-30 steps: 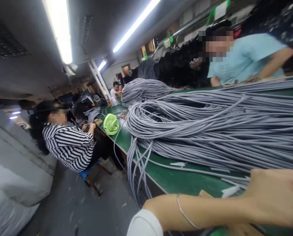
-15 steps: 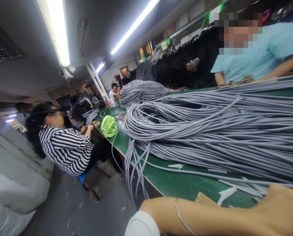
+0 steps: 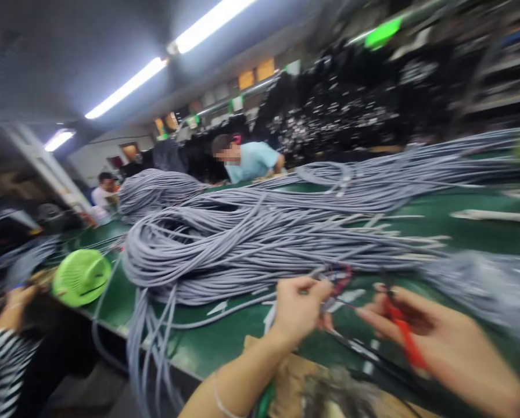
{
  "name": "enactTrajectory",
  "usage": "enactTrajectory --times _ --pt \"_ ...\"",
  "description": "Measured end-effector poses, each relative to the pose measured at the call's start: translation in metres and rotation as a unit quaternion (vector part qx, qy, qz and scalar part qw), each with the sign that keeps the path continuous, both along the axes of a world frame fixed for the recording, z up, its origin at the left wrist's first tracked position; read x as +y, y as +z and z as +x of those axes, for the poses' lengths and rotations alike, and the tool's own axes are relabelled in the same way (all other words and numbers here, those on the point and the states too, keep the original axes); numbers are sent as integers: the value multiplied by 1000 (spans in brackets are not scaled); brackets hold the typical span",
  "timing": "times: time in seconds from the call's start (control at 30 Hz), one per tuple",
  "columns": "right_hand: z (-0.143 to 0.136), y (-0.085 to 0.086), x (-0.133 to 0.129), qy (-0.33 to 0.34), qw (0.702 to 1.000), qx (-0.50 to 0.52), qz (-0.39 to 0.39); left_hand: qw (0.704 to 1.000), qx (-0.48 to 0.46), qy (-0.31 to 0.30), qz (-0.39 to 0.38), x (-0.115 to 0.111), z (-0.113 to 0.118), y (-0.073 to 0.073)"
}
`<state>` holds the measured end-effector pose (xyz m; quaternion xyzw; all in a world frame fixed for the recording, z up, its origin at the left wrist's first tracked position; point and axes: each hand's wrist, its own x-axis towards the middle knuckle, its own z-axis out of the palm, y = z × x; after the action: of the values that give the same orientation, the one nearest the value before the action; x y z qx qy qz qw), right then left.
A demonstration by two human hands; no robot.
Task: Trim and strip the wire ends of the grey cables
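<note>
My left hand (image 3: 298, 307) is closed in a pinch around a cable end, with thin red and dark coloured wires (image 3: 341, 277) sticking out beyond the fingers. Close by on the right, my right hand (image 3: 443, 337) grips red-handled pliers (image 3: 401, 325), their dark jaws pointing up and blurred. A thin wire seems to run between the two hands; whether the right fingertips touch it, I cannot tell. Behind both hands lies a thick bundle of grey cables (image 3: 242, 238). Under them, a long black object (image 3: 373, 357) lies slanted, too blurred to name.
The green table (image 3: 203, 342) carries a brown cardboard piece (image 3: 294, 371), white scraps and clear plastic (image 3: 481, 284) on the right. A green fan (image 3: 81, 277) stands left, beside a co-worker's striped sleeve (image 3: 2, 360). Cables hang over the front edge. A person in light blue (image 3: 253, 161) works across the table.
The view has swung to the right, so the cables and fan sit further left. Both my hands now show, with the wires and red pliers; before, only one blurred arm and hand was visible.
</note>
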<state>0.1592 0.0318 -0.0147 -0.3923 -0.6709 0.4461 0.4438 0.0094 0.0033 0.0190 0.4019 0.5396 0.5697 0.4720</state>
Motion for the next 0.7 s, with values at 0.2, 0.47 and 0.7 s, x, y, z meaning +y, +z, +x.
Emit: enactTrajectory --times 0.2,0.47,0.7 --pt "-5 26 9 12 999 31 -29 996 -79 34 17 9 -1 -7" --pt "-4 24 6 31 998 44 -27 980 -186 71 -2 9 -3 -2" --pt "1 27 8 12 1000 11 1 994 -58 -75 -45 8 -2 -2"
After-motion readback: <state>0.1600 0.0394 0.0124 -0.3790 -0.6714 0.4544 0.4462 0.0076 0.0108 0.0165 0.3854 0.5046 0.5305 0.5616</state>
